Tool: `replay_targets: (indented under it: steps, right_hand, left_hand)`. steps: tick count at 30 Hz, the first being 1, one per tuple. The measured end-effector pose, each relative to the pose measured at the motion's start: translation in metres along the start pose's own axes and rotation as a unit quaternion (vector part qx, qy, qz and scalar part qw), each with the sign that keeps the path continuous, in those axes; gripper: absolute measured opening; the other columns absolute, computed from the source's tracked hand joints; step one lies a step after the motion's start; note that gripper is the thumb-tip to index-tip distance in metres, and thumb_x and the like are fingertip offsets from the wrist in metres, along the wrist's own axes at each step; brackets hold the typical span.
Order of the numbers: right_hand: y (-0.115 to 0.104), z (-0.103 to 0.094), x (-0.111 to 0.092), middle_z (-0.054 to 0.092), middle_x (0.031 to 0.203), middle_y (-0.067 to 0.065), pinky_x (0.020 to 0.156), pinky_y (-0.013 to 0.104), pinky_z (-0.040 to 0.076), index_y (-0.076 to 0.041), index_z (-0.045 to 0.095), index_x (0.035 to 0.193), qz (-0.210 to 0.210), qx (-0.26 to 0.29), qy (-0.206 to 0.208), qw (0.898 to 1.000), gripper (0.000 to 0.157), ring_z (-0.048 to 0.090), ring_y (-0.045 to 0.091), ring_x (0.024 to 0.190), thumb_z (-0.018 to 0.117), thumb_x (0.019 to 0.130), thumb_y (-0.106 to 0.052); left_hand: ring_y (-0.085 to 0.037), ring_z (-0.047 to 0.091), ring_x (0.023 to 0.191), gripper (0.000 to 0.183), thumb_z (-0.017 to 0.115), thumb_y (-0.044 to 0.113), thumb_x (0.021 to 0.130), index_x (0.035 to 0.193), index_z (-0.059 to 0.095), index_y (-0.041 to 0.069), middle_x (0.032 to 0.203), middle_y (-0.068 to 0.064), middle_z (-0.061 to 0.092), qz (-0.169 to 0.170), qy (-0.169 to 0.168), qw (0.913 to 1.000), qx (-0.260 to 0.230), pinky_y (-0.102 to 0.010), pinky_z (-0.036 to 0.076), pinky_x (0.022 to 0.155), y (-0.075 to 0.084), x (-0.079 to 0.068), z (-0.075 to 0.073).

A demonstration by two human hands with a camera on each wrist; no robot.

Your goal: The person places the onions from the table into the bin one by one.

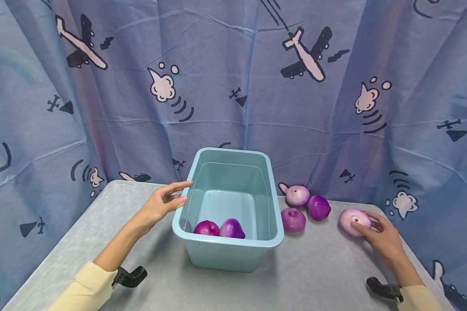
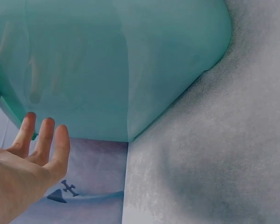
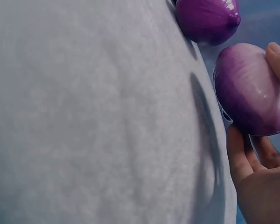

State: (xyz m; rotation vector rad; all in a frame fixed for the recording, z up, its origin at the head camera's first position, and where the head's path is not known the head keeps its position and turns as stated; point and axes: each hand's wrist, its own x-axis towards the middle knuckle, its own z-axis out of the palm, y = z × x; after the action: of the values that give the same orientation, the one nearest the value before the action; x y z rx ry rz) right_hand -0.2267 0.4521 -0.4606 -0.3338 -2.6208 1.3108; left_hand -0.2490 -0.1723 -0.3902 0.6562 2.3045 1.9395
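Note:
At the table's right, my right hand holds a pale purple onion between thumb and fingers. The right wrist view shows this onion with the thumb on one side and fingers on the other; whether it touches the table I cannot tell. My left hand is at the left rim of a light blue plastic bin, fingers extended and fingertips at the rim. In the left wrist view the left hand has loosely spread fingers beside the bin wall. Two purple onions lie inside the bin's near end.
Right of the bin sit a pale onion, a dark purple onion and a mid-purple onion, close together on the grey table. A blue printed curtain hangs behind the table and along both sides.

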Motion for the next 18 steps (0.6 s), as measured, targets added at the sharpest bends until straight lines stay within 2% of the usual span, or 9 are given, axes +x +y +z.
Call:
replay_targets:
  steps: [4,7,11,14,18]
  right_hand:
    - [-0.006,-0.001,-0.005,0.038,0.146,0.030,0.067,0.010,0.040,0.004,0.034,0.151,-0.012,0.004,-0.004,1.000,0.084,0.040,0.044,0.126,0.074,0.094,-0.043]
    - [-0.013,-0.002,-0.009,0.042,0.142,0.024,0.071,0.010,0.042,0.001,0.039,0.150,-0.033,0.017,-0.006,0.999,0.077,0.046,0.024,0.118,0.076,0.094,-0.038]
    - [-0.024,-0.005,-0.011,0.046,0.136,0.011,0.076,0.009,0.041,-0.008,0.047,0.147,-0.066,0.021,-0.010,0.998,0.067,0.044,0.002,0.108,0.077,0.093,-0.035]
    - [-0.033,-0.006,-0.012,0.047,0.134,0.007,0.075,0.009,0.042,-0.011,0.048,0.148,-0.075,0.013,-0.015,0.997,0.066,0.043,0.002,0.108,0.076,0.094,-0.037]
    - [-0.045,-0.005,-0.014,0.049,0.133,0.007,0.077,0.010,0.044,-0.008,0.046,0.149,-0.079,0.026,-0.023,0.996,0.067,0.045,0.004,0.110,0.076,0.094,-0.033]
  left_hand:
    - [-0.031,0.052,0.130,0.049,0.069,0.019,0.098,0.145,0.057,0.010,0.148,-0.013,0.050,0.001,0.001,1.0000,0.005,-0.047,0.043,0.103,0.000,0.000,0.000]
    - [-0.030,0.056,0.127,0.049,0.070,0.020,0.098,0.145,0.058,0.011,0.146,-0.012,0.052,-0.001,0.002,0.9999,0.011,-0.045,0.044,0.103,0.000,-0.001,-0.001]
    - [-0.030,0.057,0.125,0.049,0.070,0.020,0.098,0.145,0.058,0.011,0.147,-0.012,0.052,0.001,0.006,0.9998,0.019,-0.047,0.044,0.103,0.001,-0.002,-0.001]
    - [-0.030,0.056,0.127,0.048,0.069,0.020,0.099,0.145,0.058,0.011,0.148,-0.012,0.051,0.004,0.005,0.9998,0.018,-0.050,0.042,0.104,0.001,-0.001,-0.001]
    - [-0.030,0.056,0.126,0.049,0.069,0.020,0.099,0.145,0.057,0.011,0.149,-0.012,0.050,0.003,0.002,0.9999,0.015,-0.050,0.042,0.104,0.001,-0.001,-0.001]
